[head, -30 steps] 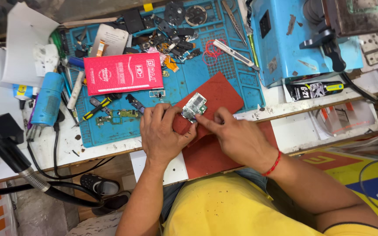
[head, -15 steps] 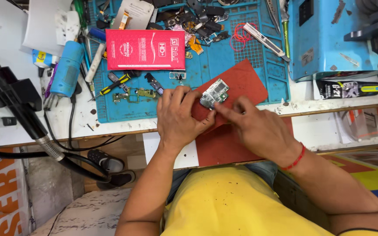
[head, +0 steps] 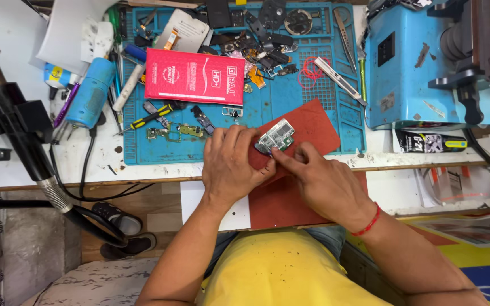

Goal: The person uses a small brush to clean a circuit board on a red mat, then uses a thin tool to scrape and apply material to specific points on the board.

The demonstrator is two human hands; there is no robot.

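While both hands stayed put as before | left hand (head: pixel 231 164) fingers gripped circuit board (head: pixel 275 137) on red mat (head: pixel 307 127) | right hand (head: pixel 324 181) index fingertip pressed board, other fingers curled | work unchanged, view shifted.

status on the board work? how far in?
Done: the small circuit board is out of any housing and lies bare on the red mat; loose parts lie scattered on the blue mat.
In hand: left hand steadies the board, right hand presses a fingertip at its edge.
Left: nothing reassembled; the yellow screwdriver lies unused.
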